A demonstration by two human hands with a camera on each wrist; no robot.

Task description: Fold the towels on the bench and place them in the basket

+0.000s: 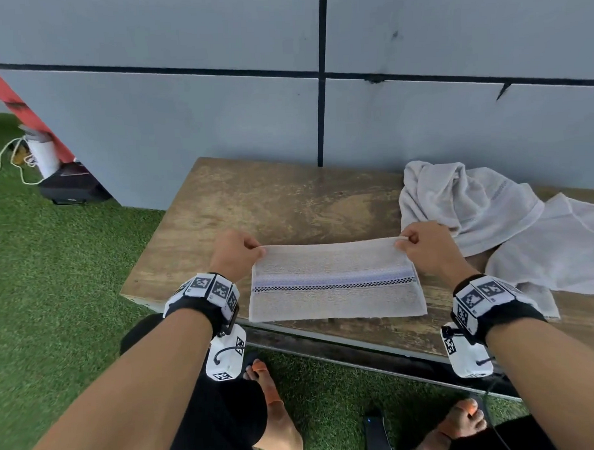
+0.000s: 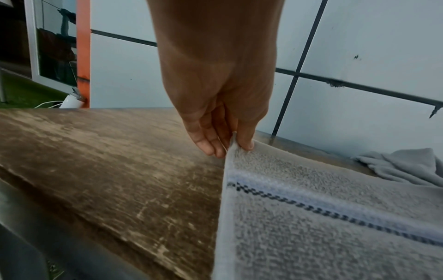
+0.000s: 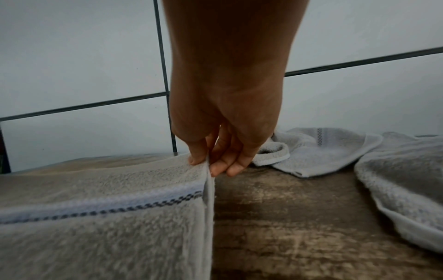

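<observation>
A pale beige towel with a blue band and a dark checked stripe hangs stretched above the wooden bench, its lower edge near the bench's front edge. My left hand pinches its top left corner between thumb and fingers. My right hand pinches the top right corner, thumb in front. The towel looks doubled at its side edges. No basket is in view.
Two loose pale towels lie on the bench's right side: a crumpled one at the back and a flatter one nearer me. A grey tiled wall stands behind. Green turf, cables and my bare feet are below.
</observation>
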